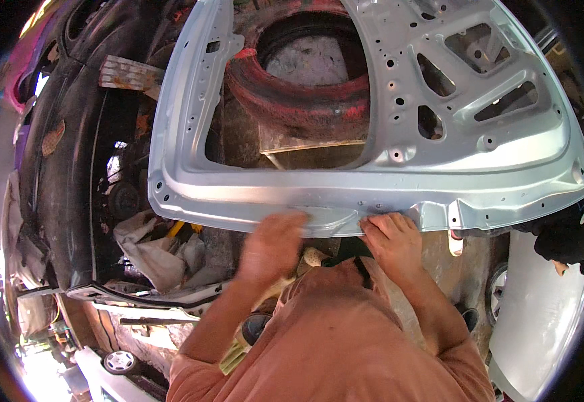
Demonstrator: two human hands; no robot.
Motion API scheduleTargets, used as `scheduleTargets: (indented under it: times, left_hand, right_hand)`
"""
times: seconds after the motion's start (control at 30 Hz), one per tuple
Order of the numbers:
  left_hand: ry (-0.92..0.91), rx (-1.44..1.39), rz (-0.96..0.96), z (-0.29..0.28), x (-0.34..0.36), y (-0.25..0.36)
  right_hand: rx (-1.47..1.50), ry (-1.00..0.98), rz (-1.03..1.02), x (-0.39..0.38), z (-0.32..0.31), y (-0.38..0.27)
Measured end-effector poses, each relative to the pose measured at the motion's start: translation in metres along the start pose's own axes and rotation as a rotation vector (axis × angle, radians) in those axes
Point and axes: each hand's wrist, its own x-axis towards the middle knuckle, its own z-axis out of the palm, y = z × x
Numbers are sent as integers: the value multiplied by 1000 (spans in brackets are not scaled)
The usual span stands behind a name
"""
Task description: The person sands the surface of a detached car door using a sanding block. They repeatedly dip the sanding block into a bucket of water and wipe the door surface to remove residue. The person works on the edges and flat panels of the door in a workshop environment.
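Observation:
A silver-grey bare car door [258, 182] lies flat in front of me, with a large window opening on the left and several cut-outs on the right. My right hand [394, 244] has its fingers bent over the near edge, gripping it right of the middle. Next to that same edge, a little to the left, is my left hand [272, 244]. It is smeared by motion, and its fingers cannot be made out. No tool shows in either hand.
A tyre [299, 100] with red paint shows under the door's window opening. A dark car body [71, 147] stands on the left, with crumpled pale cloth [154, 251] beside it. A silver car panel [540, 321] is at the lower right. A grey step-like metal piece [130, 74] juts out near the door's far left.

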Motion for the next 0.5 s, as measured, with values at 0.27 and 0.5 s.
scheduleTargets:
  times: [0.27, 0.5]
  left_hand:
    - [73, 11, 91, 38, 29, 56]
    - [-19, 21, -61, 8, 14, 24]
  right_hand:
    - [-18, -15, -57, 0, 1, -1]
    - [-23, -28, -57, 2, 0, 4]
